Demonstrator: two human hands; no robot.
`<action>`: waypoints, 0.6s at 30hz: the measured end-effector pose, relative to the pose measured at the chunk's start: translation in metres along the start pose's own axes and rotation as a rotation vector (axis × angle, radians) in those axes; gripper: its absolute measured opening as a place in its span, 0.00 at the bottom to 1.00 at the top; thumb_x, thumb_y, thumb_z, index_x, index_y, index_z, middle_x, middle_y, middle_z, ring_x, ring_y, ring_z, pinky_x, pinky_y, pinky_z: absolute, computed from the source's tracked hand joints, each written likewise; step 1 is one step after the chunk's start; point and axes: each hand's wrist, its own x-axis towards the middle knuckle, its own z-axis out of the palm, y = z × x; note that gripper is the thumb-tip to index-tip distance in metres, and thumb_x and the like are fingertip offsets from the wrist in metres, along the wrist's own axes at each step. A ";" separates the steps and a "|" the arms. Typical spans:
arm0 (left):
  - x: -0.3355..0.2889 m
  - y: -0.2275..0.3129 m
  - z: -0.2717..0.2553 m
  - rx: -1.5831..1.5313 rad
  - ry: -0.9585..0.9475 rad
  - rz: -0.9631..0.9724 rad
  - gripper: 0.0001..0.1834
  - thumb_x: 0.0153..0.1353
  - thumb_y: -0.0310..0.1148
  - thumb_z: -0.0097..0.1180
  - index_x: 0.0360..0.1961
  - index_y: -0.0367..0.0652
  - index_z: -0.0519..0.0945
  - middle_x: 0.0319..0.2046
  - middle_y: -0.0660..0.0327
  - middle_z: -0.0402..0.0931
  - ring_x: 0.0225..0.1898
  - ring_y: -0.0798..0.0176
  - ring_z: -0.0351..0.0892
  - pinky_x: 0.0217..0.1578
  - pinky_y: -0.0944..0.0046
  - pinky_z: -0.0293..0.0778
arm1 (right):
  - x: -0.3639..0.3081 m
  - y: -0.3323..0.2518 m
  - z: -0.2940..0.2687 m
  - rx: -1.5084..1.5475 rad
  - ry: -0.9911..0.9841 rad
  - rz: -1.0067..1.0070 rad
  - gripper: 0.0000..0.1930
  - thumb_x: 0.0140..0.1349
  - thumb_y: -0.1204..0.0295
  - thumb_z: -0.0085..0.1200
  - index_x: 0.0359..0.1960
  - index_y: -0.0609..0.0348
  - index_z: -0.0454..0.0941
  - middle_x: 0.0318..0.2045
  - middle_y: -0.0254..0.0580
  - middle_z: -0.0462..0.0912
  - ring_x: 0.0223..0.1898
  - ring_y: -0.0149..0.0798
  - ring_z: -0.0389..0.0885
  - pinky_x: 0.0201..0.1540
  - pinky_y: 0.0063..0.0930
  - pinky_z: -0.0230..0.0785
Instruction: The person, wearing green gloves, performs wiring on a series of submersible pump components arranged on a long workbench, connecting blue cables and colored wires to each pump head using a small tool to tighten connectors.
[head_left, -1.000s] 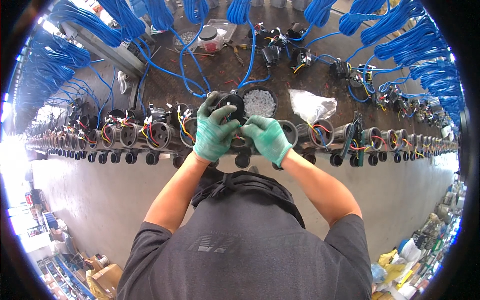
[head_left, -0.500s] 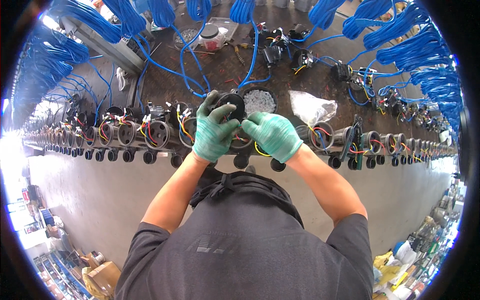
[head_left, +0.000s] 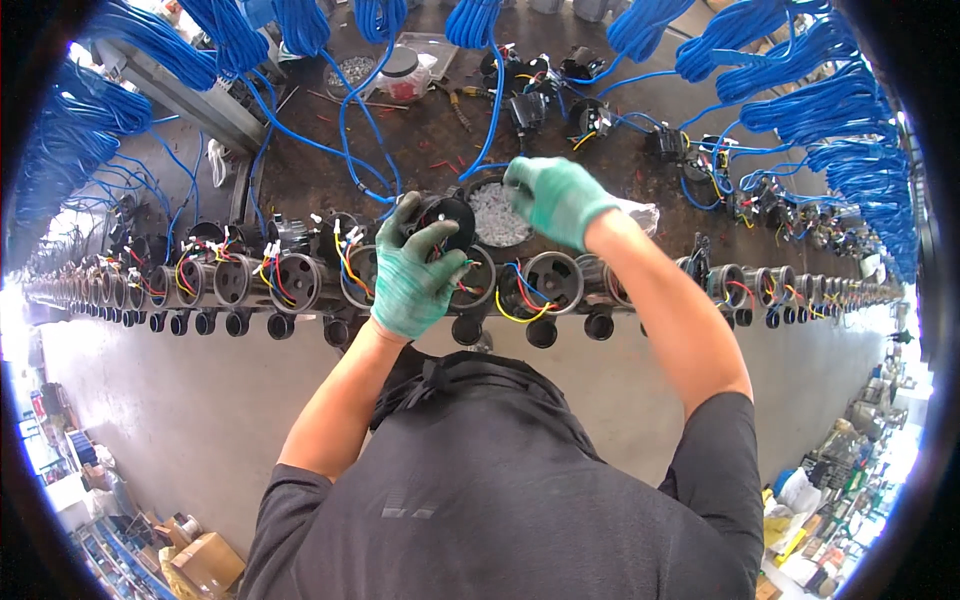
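Left grip (head_left: 412, 285): holding round black part (head_left: 457, 214)
Right grip (head_left: 562, 200): by white pieces (head_left: 496, 215), closure unclear
Wires (head_left: 347, 260): some already white-tipped, others seemingly not

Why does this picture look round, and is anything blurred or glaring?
Head view: the fisheye lens leaves dark corners; the right hand looks smeared, probably motion blur, while the left hand is sharper; in the same head view, white glare washes out the left rim.
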 end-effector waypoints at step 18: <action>0.001 0.001 -0.002 -0.037 -0.001 -0.056 0.15 0.49 0.28 0.81 0.37 0.54 0.89 0.62 0.60 0.79 0.77 0.27 0.62 0.70 0.32 0.70 | 0.116 0.064 0.123 -0.450 -0.510 -0.107 0.14 0.64 0.70 0.63 0.51 0.53 0.92 0.47 0.55 0.93 0.49 0.58 0.93 0.50 0.48 0.85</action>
